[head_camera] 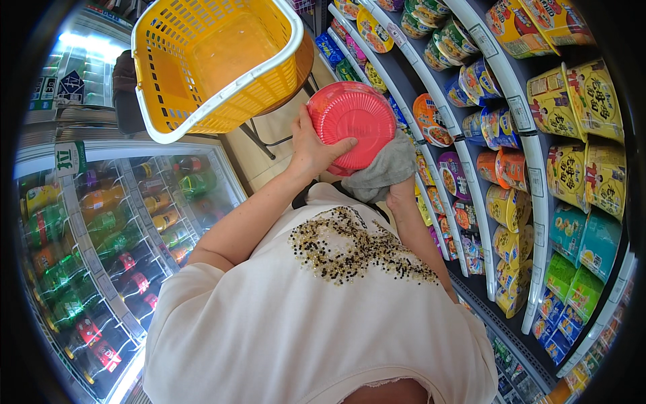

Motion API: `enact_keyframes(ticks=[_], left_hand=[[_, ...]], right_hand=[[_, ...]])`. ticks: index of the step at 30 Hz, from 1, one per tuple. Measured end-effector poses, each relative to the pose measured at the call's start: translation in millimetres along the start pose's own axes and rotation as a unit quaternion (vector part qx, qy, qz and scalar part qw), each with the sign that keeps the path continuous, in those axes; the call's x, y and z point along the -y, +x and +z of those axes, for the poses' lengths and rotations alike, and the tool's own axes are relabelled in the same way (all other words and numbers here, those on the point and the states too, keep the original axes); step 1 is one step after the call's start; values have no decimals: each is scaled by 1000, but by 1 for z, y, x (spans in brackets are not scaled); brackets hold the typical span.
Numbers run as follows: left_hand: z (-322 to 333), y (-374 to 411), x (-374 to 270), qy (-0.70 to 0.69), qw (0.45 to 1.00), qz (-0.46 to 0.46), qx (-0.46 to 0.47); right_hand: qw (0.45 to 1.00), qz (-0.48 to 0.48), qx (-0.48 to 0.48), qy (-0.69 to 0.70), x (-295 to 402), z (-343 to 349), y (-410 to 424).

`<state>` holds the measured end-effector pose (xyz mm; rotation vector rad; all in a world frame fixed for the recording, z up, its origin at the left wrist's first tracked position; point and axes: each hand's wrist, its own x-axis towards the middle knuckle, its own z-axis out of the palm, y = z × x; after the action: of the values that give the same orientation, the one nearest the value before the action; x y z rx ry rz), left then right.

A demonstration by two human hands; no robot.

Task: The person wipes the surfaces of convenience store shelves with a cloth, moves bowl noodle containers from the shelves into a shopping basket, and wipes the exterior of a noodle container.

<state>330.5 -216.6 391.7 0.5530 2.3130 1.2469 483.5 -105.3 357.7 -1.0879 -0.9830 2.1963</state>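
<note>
A round red plastic food tub (356,121), its ribbed base turned towards me, is held in front of my body. My left hand (315,146) grips it from the left side, the thumb lying across the base and the fingers around the wall. A grey cloth (386,166) is bunched in my right hand (401,192) and presses against the lower right side of the tub. The cloth hides most of my right fingers.
A yellow plastic basket (222,55) with a white rim rests on a round stool (303,65) ahead on the left. Shelves of instant noodle tubs and packets (509,202) line the right side. A glass-door drinks fridge (116,217) stands on the left.
</note>
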Motion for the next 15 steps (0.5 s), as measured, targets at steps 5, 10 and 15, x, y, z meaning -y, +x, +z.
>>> enact_keyframes(ticks=[5, 10, 15], left_hand=[[0, 0, -1, -3, 1000, 1, -3], [1, -1, -1, -10, 1000, 13, -9], [0, -2, -4, -1, 1000, 26, -15]], right_hand=[[1000, -16, 3, -21, 11, 13, -8], [999, -30, 12, -25, 9, 9, -7], [999, -43, 12, -25, 11, 8, -7]])
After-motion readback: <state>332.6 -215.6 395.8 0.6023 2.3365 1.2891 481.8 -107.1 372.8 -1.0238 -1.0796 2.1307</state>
